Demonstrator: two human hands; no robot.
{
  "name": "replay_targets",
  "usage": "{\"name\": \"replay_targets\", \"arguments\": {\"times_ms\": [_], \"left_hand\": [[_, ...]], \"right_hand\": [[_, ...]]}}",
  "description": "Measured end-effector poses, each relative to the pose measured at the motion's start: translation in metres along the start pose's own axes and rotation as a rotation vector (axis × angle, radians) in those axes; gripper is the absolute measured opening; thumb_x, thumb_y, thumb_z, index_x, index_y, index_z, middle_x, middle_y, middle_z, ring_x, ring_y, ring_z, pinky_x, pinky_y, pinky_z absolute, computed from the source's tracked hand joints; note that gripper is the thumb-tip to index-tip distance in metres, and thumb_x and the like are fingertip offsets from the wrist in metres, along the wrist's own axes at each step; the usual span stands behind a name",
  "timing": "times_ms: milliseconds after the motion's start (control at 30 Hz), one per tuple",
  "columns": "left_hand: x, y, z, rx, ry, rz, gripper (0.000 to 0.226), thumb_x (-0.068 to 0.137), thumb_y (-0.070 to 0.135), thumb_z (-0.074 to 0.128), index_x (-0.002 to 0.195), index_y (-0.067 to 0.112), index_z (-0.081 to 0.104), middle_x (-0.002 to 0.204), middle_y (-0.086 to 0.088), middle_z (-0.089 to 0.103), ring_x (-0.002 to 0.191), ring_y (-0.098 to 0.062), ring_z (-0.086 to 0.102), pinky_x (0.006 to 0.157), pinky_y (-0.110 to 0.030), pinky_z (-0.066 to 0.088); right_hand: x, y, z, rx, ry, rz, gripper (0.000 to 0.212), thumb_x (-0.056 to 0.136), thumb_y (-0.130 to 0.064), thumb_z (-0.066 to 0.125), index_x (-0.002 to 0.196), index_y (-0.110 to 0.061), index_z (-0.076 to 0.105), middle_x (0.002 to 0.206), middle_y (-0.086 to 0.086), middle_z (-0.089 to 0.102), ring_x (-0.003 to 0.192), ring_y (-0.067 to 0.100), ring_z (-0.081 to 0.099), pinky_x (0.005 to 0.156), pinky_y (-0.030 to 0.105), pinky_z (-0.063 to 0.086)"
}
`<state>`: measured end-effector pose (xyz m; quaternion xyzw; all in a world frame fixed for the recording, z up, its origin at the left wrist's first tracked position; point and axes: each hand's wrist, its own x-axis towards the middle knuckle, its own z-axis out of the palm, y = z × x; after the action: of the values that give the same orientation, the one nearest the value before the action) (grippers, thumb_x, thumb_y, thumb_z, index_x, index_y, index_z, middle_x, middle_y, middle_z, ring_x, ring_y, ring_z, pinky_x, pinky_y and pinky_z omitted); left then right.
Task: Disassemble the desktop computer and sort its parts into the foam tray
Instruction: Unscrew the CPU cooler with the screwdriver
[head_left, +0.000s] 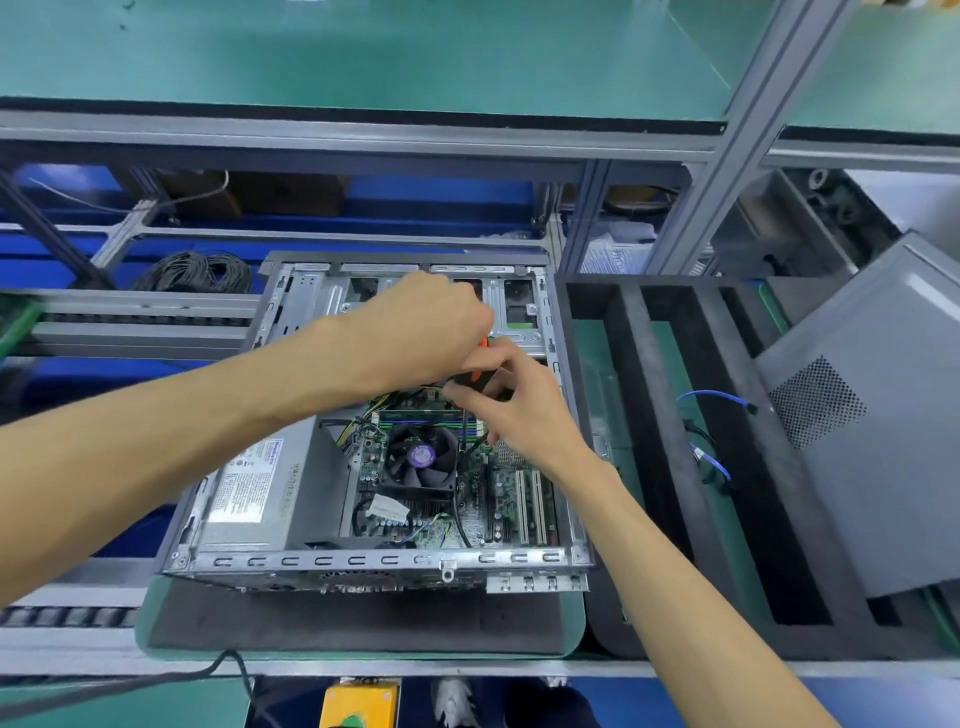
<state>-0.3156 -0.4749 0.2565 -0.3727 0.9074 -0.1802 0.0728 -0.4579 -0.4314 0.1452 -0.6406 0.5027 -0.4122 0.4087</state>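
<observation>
Head view: both hands, left hand (431, 332) and right hand (511, 402), grip the screwdriver (480, 371); keep it square over the motherboard (441, 467); press steadily.

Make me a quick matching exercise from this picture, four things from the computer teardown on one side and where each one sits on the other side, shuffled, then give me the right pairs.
Things:
1. power supply
2. CPU fan
3. blue cable
4. grey side panel

Places:
A. lying in a slot of the foam tray
B. middle of the motherboard, below both hands
C. leaning at the far right, past the tray
D. left part of the open case

Pairs: 1-D, 2-B, 3-A, 4-C
</observation>
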Motion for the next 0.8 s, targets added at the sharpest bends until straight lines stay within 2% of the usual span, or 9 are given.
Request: {"name": "replay_targets", "arguments": {"times_ms": [100, 167, 233, 400, 533, 600, 667, 733, 800], "left_hand": [[-0.005, 0.000, 0.002, -0.100, -0.006, 0.060, 0.049, 0.096, 0.059, 0.032, 0.098, 0.014, 0.051, 0.098, -0.009, 0.061, 0.080, -0.028, 0.060, 0.059, -0.037, 0.040], [-0.013, -0.007, -0.004, -0.390, -0.093, 0.213, 0.035, 0.096, 0.042, 0.056, 0.118, 0.016, 0.053, 0.113, 0.000, 0.054, 0.098, -0.019, 0.056, 0.079, -0.035, 0.047], [-0.018, -0.015, -0.007, -0.502, -0.115, 0.279, 0.031, 0.092, 0.026, 0.065, 0.120, 0.017, 0.057, 0.113, 0.002, 0.055, 0.101, -0.016, 0.055, 0.085, -0.031, 0.043], [-0.015, -0.020, 0.001, -0.391, -0.107, 0.082, 0.039, 0.092, 0.054, 0.052, 0.087, 0.016, 0.058, 0.081, -0.001, 0.058, 0.075, -0.026, 0.058, 0.066, -0.035, 0.045], [-0.004, 0.006, 0.000, -0.046, 0.011, -0.005, 0.052, 0.099, 0.056, 0.031, 0.074, 0.015, 0.050, 0.055, -0.004, 0.039, 0.046, -0.022, 0.032, 0.046, -0.031, 0.023], [-0.002, 0.009, -0.004, -0.009, 0.023, -0.002, 0.051, 0.098, 0.058, 0.026, 0.082, 0.015, 0.049, 0.067, -0.008, 0.048, 0.052, -0.024, 0.037, 0.048, -0.032, 0.023], [-0.005, 0.001, -0.005, -0.174, -0.067, 0.092, 0.042, 0.097, 0.054, 0.040, 0.107, 0.015, 0.052, 0.094, -0.007, 0.058, 0.073, -0.024, 0.053, 0.059, -0.034, 0.037], [-0.010, -0.007, -0.011, -0.369, -0.138, 0.205, 0.034, 0.094, 0.033, 0.059, 0.125, 0.020, 0.051, 0.116, 0.003, 0.052, 0.089, -0.016, 0.052, 0.071, -0.027, 0.036], [-0.010, -0.014, -0.015, -0.420, -0.131, 0.260, 0.033, 0.092, 0.020, 0.062, 0.125, 0.020, 0.058, 0.117, 0.003, 0.053, 0.088, -0.010, 0.047, 0.073, -0.022, 0.031]], "right_hand": [[0.001, 0.003, -0.003, 0.013, -0.025, -0.012, 0.020, 0.088, -0.032, 0.077, 0.101, -0.027, 0.063, 0.080, 0.023, 0.060, 0.049, 0.027, 0.060, 0.048, 0.043, 0.054], [0.001, 0.004, -0.008, 0.008, -0.057, -0.018, 0.017, 0.090, -0.036, 0.075, 0.101, -0.036, 0.061, 0.076, 0.015, 0.064, 0.046, 0.019, 0.064, 0.053, 0.037, 0.054], [0.000, 0.004, -0.009, 0.037, -0.095, -0.039, 0.017, 0.091, -0.034, 0.074, 0.100, -0.042, 0.063, 0.078, 0.012, 0.067, 0.048, 0.019, 0.065, 0.053, 0.027, 0.052], [0.001, 0.002, -0.002, -0.001, -0.075, -0.029, 0.038, 0.082, -0.044, 0.079, 0.113, -0.030, 0.061, 0.067, -0.009, 0.059, 0.051, 0.012, 0.053, 0.050, 0.036, 0.051], [0.001, 0.003, -0.002, -0.041, -0.044, -0.006, 0.034, 0.084, -0.046, 0.077, 0.100, -0.018, 0.066, 0.070, 0.009, 0.057, 0.055, 0.027, 0.051, 0.057, 0.054, 0.051], [0.000, 0.002, -0.004, -0.028, -0.045, 0.010, 0.023, 0.088, -0.040, 0.076, 0.101, -0.022, 0.071, 0.077, 0.015, 0.062, 0.051, 0.026, 0.054, 0.055, 0.050, 0.054], [0.000, 0.002, -0.008, -0.005, -0.054, -0.009, 0.007, 0.091, -0.032, 0.074, 0.096, -0.030, 0.070, 0.074, 0.003, 0.066, 0.044, 0.020, 0.057, 0.049, 0.040, 0.053], [-0.001, 0.001, -0.010, -0.006, -0.041, -0.020, 0.013, 0.092, -0.032, 0.074, 0.086, -0.038, 0.064, 0.067, -0.006, 0.065, 0.044, 0.020, 0.062, 0.048, 0.028, 0.049], [0.000, 0.002, -0.007, -0.001, -0.040, -0.022, 0.015, 0.090, -0.035, 0.075, 0.084, -0.042, 0.063, 0.067, -0.002, 0.063, 0.045, 0.020, 0.063, 0.048, 0.025, 0.047]]}}
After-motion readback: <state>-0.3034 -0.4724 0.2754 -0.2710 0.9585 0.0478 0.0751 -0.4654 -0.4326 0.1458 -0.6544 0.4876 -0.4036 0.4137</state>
